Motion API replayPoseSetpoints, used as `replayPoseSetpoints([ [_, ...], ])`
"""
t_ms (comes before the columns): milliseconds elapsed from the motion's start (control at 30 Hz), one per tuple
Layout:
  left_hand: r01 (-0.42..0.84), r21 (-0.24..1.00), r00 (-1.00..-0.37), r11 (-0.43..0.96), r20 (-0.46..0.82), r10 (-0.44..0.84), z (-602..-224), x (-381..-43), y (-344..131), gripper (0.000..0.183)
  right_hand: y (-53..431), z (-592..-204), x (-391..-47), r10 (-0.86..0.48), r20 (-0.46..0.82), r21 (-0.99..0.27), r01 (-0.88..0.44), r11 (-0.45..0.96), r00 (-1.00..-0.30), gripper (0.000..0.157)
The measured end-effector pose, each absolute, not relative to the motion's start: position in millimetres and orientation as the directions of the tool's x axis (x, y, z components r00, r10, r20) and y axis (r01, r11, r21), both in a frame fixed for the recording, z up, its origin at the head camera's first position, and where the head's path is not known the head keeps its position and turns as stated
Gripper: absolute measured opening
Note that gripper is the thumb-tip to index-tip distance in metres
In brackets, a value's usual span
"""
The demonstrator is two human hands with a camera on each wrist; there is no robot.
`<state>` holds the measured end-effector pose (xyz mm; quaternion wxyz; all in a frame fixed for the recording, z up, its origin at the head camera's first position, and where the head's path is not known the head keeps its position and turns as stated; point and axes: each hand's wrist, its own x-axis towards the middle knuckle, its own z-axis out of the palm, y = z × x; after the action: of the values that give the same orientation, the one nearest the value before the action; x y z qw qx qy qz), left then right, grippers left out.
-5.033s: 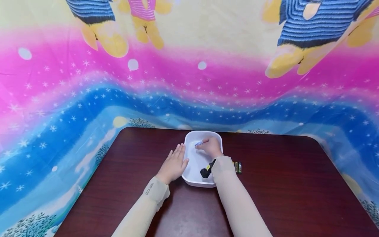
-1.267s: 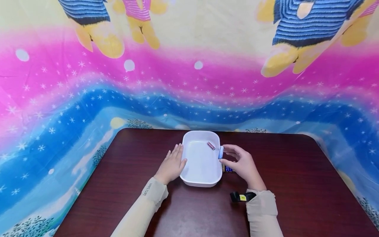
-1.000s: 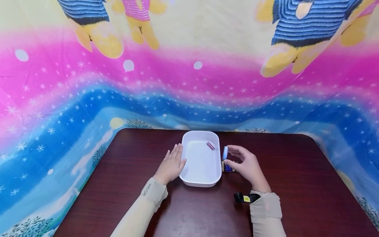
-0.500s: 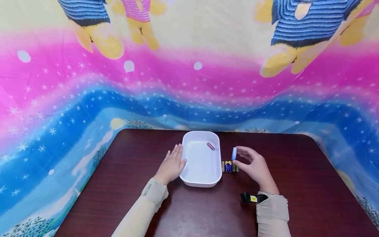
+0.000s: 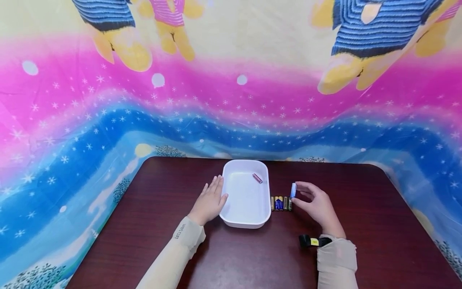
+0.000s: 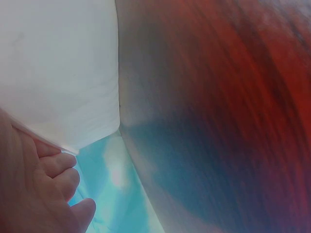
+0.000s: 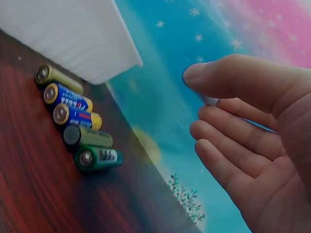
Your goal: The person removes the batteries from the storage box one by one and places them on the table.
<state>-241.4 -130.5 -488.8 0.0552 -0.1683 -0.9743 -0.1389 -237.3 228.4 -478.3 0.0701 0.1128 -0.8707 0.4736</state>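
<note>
Between thumb and fingers, my right hand [image 5: 319, 204] pinches a light blue battery [image 5: 293, 190], above the right end of a row of batteries [image 5: 279, 203]. In the right wrist view the thumb hides most of the held battery [image 7: 210, 100]. The row lies side by side along the right wall of a white plastic tray [image 5: 245, 220]: olive, blue-and-gold and green cells [image 7: 99, 158]. My left hand [image 5: 209, 202] lies with straight fingers against the tray's left side, as the left wrist view also shows along the tray wall [image 6: 58, 63]. A dark red battery [image 5: 257, 178] lies inside the tray.
The dark reddish-brown table [image 5: 231, 257] reaches back to a patterned cloth backdrop [image 5: 231, 100] hanging behind its far edge. A black strap with a yellow label [image 5: 315, 242] sits on the right wrist.
Five seconds ago my right hand was inside the tray, pinching a bluish thing. It has since come out over the right rim with the light blue battery and moved rightward. My left hand stays put.
</note>
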Motion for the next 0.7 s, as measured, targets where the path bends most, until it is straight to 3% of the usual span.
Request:
replayPoseSetpoints([
  [700,0.335,0.259,-0.940,0.906,0.153,0.304,-490,-242,-130,0.062,240,-511,-246,-0.134,0.126,-0.815,-0.179,0.551,-0.983,0.051],
])
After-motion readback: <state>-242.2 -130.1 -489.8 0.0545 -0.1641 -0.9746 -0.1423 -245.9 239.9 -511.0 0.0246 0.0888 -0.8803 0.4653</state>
